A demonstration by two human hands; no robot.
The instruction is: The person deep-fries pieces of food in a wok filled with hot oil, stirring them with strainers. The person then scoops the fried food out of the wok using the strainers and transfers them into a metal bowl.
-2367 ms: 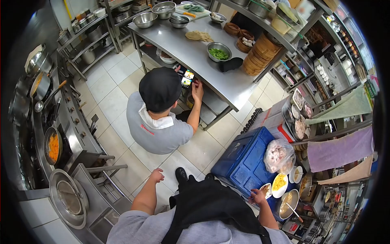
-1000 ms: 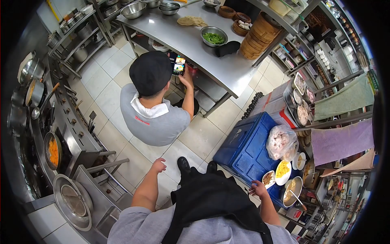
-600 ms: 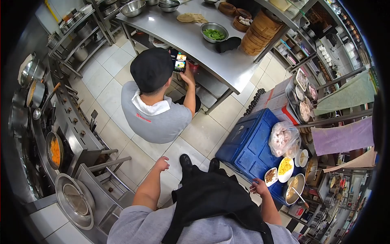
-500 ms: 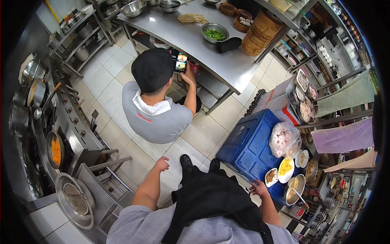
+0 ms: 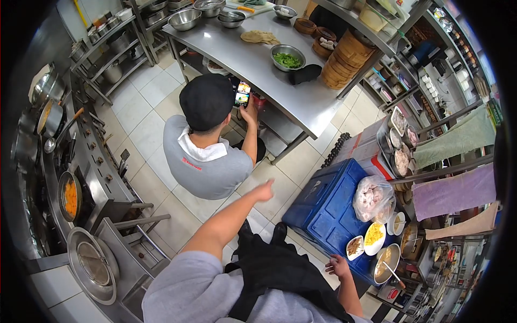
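Note:
My left hand [image 5: 264,191] is stretched out over the tiled floor, behind the seated co-worker [image 5: 207,156]. It holds nothing; one finger sticks out and the others look partly curled. My right hand [image 5: 339,267] hangs open and empty, fingers loosely apart, beside the blue container [image 5: 312,202]. Nearest to it on the container's lid are a white dish of brown food [image 5: 355,246], a white dish of yellow food [image 5: 374,237] and a metal bowl [image 5: 395,257] with a utensil in it. A plastic bag of pale pieces [image 5: 372,196] lies farther back.
A steel table [image 5: 226,51] ahead bears a bowl of greens [image 5: 287,57] and bamboo steamers [image 5: 347,59]. The co-worker holds a phone [image 5: 242,94]. On my left, a stove [image 5: 99,167] carries a pan of orange food [image 5: 70,196]. Cloths [image 5: 455,185] hang at right.
My left hand has swung forward and to the right, from beside my shoe toward the co-worker's back. My right hand has dropped slightly lower. The view has shifted a little.

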